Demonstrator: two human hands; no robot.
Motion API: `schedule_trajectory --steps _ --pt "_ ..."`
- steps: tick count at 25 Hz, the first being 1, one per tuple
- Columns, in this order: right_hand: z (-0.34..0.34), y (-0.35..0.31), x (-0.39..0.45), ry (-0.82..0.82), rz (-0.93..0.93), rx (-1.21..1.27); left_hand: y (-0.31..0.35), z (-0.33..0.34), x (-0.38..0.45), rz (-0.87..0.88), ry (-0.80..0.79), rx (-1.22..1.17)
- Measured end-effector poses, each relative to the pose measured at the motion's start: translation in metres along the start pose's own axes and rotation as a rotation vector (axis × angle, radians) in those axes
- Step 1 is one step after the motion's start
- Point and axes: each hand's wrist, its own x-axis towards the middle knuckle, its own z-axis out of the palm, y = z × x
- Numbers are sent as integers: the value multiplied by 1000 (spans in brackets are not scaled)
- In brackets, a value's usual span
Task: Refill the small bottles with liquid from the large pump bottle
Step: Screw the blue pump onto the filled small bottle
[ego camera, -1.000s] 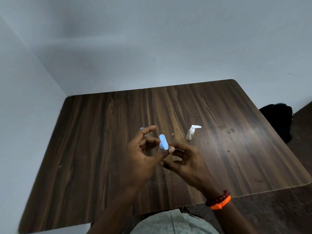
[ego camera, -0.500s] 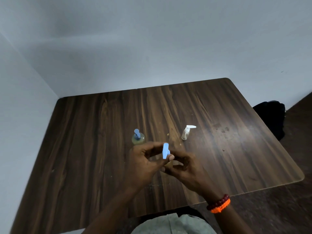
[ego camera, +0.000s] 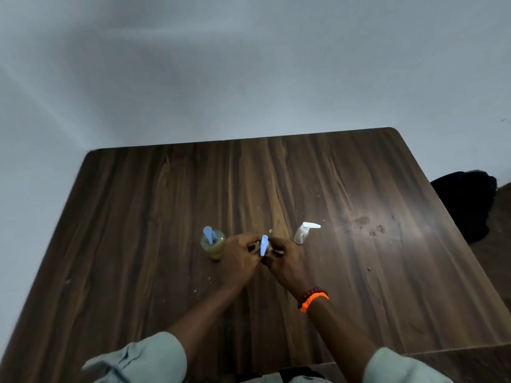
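Both my hands meet over the middle of the dark wooden table. My left hand and my right hand together hold a small bottle with a light blue pump head; its body is hidden by my fingers. To the left of my hands stands the large bottle of yellowish liquid with a blue pump. A small clear bottle with a white pump stands to the right, apart from my hands.
The table sits in a corner, with walls behind it and on its left. A dark bag lies on the floor past the right edge. Small crumbs and dried stains mark the tabletop.
My hands have moved away from me, lower toward the tabletop, still holding the blue-capped bottle. The view has pulled back, so my sleeves now show.
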Motion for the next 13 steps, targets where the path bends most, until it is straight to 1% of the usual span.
schedule_trajectory --steps 2,9,11,13 --pt "6 11 18 -35 6 7 -9 8 13 -8 -2 17" --pt "19 40 52 -60 -19 -67 -32 27 39 -56 4 93" --pt "19 41 54 -74 -20 -85 -32 26 40 -65 2 106" --pt "19 41 54 -99 -14 -53 -27 26 39 -86 -8 128"
